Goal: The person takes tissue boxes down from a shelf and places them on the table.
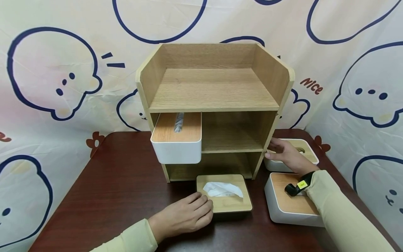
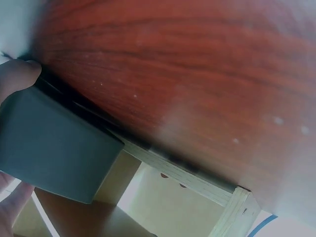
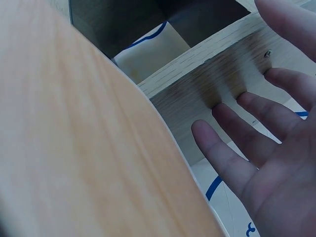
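My left hand (image 1: 182, 214) grips a dark tissue box (image 1: 231, 206) at its left end; the box has a light wooden lid and a white tissue (image 1: 223, 189) poking out. In the left wrist view, the thumb and fingers lie on opposite edges of the box's dark wall (image 2: 54, 143). A wooden shelf unit (image 1: 209, 87) stands just behind the box. My right hand (image 1: 288, 155) is at the shelf's right side, and in the right wrist view its spread fingers reach to the side panel (image 3: 212, 84).
A white tissue box with a wooden lid (image 1: 176, 152) juts out of the middle shelf on the left. Two more white boxes stand right of the shelf, one behind (image 1: 306, 148) and one in front (image 1: 292, 218), under my right forearm. The dark red table (image 1: 104, 196) meets a patterned curtain.
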The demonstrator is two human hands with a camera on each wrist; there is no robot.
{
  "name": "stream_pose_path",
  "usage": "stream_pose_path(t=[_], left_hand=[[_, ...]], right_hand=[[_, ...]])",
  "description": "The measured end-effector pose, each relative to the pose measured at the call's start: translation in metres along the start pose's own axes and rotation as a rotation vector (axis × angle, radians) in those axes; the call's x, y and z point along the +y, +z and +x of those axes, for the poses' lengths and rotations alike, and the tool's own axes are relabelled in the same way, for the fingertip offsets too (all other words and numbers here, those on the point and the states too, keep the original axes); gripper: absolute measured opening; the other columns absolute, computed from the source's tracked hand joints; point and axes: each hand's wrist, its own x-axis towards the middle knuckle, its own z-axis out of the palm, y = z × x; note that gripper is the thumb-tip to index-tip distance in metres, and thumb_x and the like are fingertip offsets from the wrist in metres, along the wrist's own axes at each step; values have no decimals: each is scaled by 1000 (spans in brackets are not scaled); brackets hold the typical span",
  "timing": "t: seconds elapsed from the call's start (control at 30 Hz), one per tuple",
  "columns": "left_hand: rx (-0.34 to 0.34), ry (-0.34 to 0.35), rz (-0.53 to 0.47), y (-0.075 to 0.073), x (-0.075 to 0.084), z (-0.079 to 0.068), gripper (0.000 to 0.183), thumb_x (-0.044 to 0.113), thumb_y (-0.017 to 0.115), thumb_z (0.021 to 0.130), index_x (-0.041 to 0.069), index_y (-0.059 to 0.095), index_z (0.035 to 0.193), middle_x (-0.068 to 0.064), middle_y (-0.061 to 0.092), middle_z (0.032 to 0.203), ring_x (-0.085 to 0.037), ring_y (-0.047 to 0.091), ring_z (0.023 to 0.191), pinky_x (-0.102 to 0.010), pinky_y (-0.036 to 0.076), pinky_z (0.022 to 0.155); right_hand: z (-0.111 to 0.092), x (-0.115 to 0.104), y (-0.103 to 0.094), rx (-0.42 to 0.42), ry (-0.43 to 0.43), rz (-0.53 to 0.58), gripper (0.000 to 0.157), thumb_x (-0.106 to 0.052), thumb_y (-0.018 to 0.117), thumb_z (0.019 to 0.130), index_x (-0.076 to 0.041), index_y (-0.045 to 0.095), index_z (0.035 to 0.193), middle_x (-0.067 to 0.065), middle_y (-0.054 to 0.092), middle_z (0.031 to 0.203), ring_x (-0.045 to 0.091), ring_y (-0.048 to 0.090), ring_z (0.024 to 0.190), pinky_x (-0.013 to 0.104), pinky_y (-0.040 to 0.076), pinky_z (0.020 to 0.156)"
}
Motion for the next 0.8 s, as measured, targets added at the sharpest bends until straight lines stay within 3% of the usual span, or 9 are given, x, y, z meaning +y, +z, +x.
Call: stream_pose_path(t=[0.13, 0.33, 0.67, 0.8], left_hand=[[3, -1, -3, 1, 1, 0, 25, 9, 34, 100, 8, 57, 109, -9, 57, 111, -25, 56, 102, -37, 47, 91], [11, 1, -8, 0, 0, 0, 25, 8, 34, 99, 7, 57, 109, -9, 57, 111, -25, 56, 104, -38, 46, 94], [4, -6, -18, 0, -1, 0, 26, 8, 34, 100, 8, 57, 109, -10, 57, 112, -25, 56, 104, -39, 46, 94], [5, -4, -15, 0, -1, 0, 26, 8, 34, 99, 8, 57, 109, -10, 57, 111, -25, 56, 104, -39, 46, 94]], right_hand=[[0, 1, 0, 0, -1, -1, 73, -19, 66, 95, -9, 26, 154, 18, 35, 151, 42, 31, 137, 59, 36, 99], [0, 1, 0, 1, 0, -3, 73, -19, 67, 94, -9, 26, 154, 18, 35, 151, 42, 31, 137, 60, 35, 100], [0, -1, -1, 0, 1, 4, 72, -19, 66, 95, -7, 27, 154, 18, 38, 149, 41, 33, 136, 34, 45, 93], [-1, -2, 0, -1, 2, 12, 72, -18, 66, 95, -7, 26, 154, 19, 37, 150, 42, 32, 136, 30, 46, 92]])
